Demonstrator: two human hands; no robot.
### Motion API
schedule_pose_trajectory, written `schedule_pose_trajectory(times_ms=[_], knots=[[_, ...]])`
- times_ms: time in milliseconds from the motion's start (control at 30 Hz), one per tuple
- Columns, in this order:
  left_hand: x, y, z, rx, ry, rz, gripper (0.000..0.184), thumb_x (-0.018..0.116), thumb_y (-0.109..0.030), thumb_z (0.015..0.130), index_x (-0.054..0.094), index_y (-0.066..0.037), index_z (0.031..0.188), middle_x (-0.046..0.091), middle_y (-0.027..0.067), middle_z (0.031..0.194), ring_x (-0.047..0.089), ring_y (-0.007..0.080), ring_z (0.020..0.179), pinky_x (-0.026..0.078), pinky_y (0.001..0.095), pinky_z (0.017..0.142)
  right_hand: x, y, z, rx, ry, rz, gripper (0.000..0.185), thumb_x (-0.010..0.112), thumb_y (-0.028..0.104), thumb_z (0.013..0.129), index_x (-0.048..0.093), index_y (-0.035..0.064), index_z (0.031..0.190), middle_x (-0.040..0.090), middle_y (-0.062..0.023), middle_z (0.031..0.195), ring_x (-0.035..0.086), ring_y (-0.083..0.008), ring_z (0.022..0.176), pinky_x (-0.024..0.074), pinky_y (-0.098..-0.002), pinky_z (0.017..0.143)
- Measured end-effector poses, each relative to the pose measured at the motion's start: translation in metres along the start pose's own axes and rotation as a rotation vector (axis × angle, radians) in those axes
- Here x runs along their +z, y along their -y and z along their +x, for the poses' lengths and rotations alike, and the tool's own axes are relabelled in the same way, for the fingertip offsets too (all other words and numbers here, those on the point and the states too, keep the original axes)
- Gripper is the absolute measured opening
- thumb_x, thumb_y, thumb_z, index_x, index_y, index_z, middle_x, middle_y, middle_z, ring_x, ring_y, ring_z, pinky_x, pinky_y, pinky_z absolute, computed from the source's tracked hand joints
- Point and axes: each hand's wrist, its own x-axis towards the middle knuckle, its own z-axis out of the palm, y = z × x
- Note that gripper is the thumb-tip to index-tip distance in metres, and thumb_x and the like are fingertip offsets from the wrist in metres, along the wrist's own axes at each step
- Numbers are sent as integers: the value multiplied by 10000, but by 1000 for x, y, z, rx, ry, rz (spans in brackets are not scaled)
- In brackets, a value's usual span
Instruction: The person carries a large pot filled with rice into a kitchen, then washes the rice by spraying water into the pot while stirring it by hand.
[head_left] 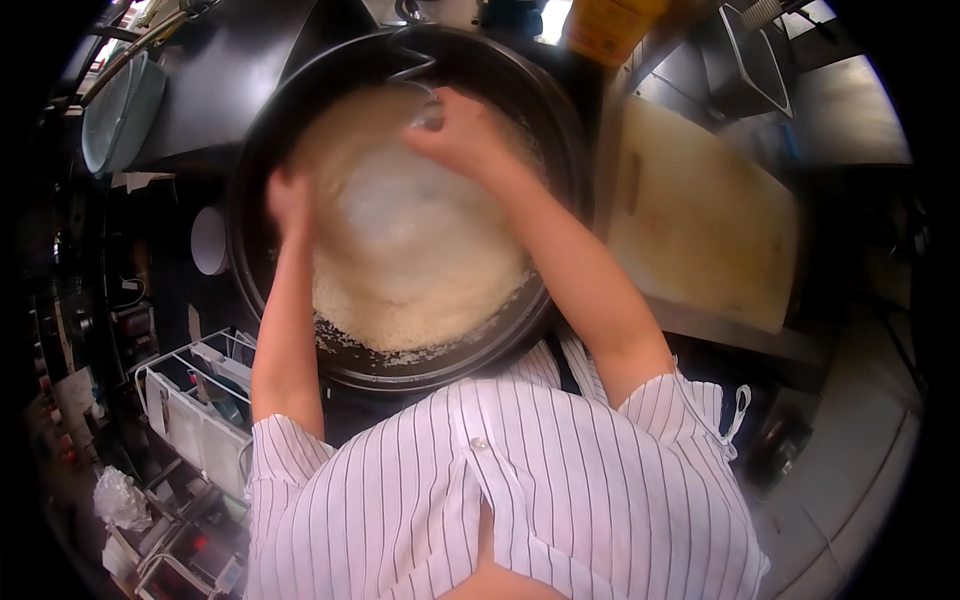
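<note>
In front of me is a large, round, dark pan (430,378), holding pale grains that look like rice (420,300), with a whitish, blurred middle. Grains stick to its near inner wall. My right hand (462,130) is over the far part of the pan, fingers curled round a small shiny thing (430,116) whose kind I cannot make out. A curved, shiny strand (412,66) runs from the far rim towards that hand. At the pan's left inner side, my left hand (290,200) is smeared by motion, and its fingers do not show clearly.
A worn, pale cutting board (700,215) lies to the right of the pan. At upper left is a light green basket (122,112) beside a steel surface (215,80). A white wire rack (195,400) stands at lower left. Something yellow (612,28) is beyond the pan.
</note>
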Motion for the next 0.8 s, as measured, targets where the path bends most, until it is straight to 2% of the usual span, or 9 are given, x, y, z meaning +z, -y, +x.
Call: schedule_pose_trajectory(times_ms=[167, 233, 300, 433, 500, 567, 600, 667, 800], knots=[[56, 21, 38, -337, 160, -582, 444, 500, -259, 848, 469, 0, 1207, 519, 101, 1187, 480, 198, 1084, 371, 276, 898, -6, 0, 0, -23, -56, -29, 490, 636, 321, 617, 540, -11, 963, 609, -195, 844, 594, -318, 829, 465, -366, 738], [97, 16, 38, -310, 230, -743, 444, 478, -283, 866, 469, -6, 1212, 505, 86, 1201, 460, 187, 1093, 356, 263, 903, -8, -2, 2, -18, -48, -33, 494, 644, 316, 616, 541, -11, 972, 611, -195, 839, 597, -321, 823, 467, -367, 735], [92, -52, -2, -224, 403, -600, 458, 480, -291, 869, 457, -3, 1224, 515, 84, 1187, 476, 181, 1074, 349, 259, 907, -10, -3, 3, -7, -27, -38, 498, 652, 311, 616, 542, -10, 981, 612, -196, 835, 599, -323, 817, 469, -368, 731], [96, -85, -70, -1, 754, -293, 400, 439, -279, 853, 507, -32, 1161, 557, 180, 1107, 482, 330, 1085, 354, 354, 934, -6, -2, 5, -29, -91, -64, 456, 674, 310, 633, 560, 6, 953, 631, -151, 822, 626, -252, 775, 479, -328, 718], [74, -98, -109, 308, 903, -295, 339, 462, -240, 833, 541, -45, 1098, 545, 176, 1093, 468, 342, 1086, 358, 359, 930, -5, -1, 5, -41, -112, -88, 441, 675, 301, 636, 561, 7, 944, 632, -146, 804, 627, -250, 754, 482, -325, 705], [54, -94, -135, 721, 930, -178, 320, 498, -239, 818, 543, -77, 1090, 503, 144, 1147, 419, 321, 1142, 346, 395, 943, -4, -2, 4, -79, -113, -93, 420, 675, 291, 639, 562, 8, 928, 631, -145, 786, 628, -246, 752, 482, -323, 694], [44, -92, -141, 713, 929, -182, 320, 498, -239, 818, 543, -77, 1090, 503, 144, 1147, 419, 321, 1142, 346, 395, 943, -3, -3, 4, -78, -106, -96, 420, 675, 291, 639, 562, 8, 928, 631, -145, 786, 628, -246, 752, 482, -323, 694], [19, -86, -140, 1070, 853, 104, 414, 546, -216, 800, 480, -106, 1193, 408, 101, 1293, 333, 293, 1229, 277, 437, 1004, -1, -4, 3, -109, -134, -89, 400, 673, 287, 639, 564, 12, 908, 627, -138, 759, 626, -244, 730, 483, -318, 676], [-1, -39, -78, 715, 422, 418, 430, 502, -252, 842, 433, -87, 1233, 390, 125, 1304, 274, 272, 1266, 233, 448, 1028, -3, 2, 2, -82, -124, -80, 372, 666, 276, 641, 568, 17, 890, 622, -130, 741, 619, -240, 708, 479, -318, 672]])
